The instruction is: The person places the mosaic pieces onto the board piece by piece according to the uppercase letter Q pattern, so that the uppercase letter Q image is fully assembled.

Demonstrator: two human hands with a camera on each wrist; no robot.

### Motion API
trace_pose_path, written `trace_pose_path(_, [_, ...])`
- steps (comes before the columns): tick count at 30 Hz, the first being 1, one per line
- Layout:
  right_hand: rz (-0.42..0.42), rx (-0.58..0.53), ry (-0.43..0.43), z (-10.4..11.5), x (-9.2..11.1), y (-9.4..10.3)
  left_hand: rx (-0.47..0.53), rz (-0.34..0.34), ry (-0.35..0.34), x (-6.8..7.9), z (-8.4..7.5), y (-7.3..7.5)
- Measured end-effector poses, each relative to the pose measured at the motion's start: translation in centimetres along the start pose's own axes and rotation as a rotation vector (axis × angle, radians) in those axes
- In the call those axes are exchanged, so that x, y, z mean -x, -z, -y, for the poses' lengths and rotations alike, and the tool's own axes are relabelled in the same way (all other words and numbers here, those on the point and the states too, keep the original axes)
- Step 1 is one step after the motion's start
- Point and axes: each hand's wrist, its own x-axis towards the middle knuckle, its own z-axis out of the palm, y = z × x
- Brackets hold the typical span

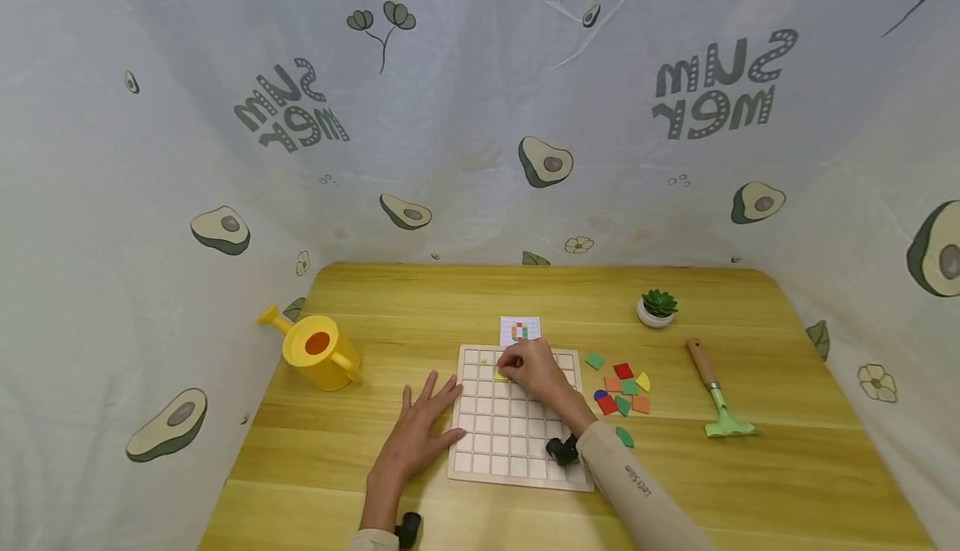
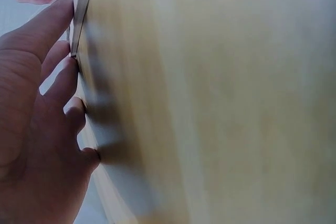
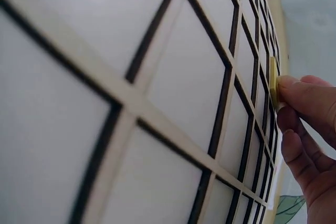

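Observation:
A pale wooden grid board (image 1: 491, 428) with square cells lies on the table. My right hand (image 1: 538, 374) reaches over its upper part and pinches a thin yellow tile (image 3: 273, 81) between thumb and fingers. The tile (image 1: 500, 376) stands on edge at the grid in the right wrist view; the fingers partly cover it. My left hand (image 1: 422, 428) is spread on the table at the board's left side. Its thumb and fingertips touch the board's edge (image 2: 83, 11) in the left wrist view. Just beyond the board lies a card (image 1: 510, 325) printed with a coloured pattern.
Several loose red, green, orange, blue and yellow pieces (image 1: 628, 387) lie right of the board. Farther right are a green hand rake (image 1: 722, 413) with a wooden handle and a potted succulent (image 1: 657, 308). A yellow watering can (image 1: 324, 359) stands at the left.

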Motion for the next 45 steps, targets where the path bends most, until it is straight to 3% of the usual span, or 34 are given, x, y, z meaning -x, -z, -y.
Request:
trace_pose_path(10, [-0.033,0.002,-0.042,0.5,0.4,-0.2,0.015,0.001,0.012,0.1,0.0,-0.1])
trace_pose_path(14, [-0.087,-0.018,-0.041,0.6,0.7,0.3,0.014,-0.009,0.009,0.2,-0.2,-0.1])
trace_pose_path(20, [-0.245,-0.021,-0.014,0.1,1.6,2.9,0.011,-0.007,-0.004,0.1,-0.1,-0.4])
trace_pose_path(27, [-0.336,0.053,-0.079,-1.1,3.4,7.6,0.001,-0.011,0.005,0.2,0.1,-0.4])
trace_pose_path(34, [-0.347,0.079,-0.139,-2.3,5.9,10.7,0.006,-0.014,-0.001,0.3,0.1,-0.2])
trace_pose_path(45, [-0.294,0.185,-0.247,-4.5,8.7,12.6,0.034,-0.019,0.003,0.2,-0.1,-0.3])
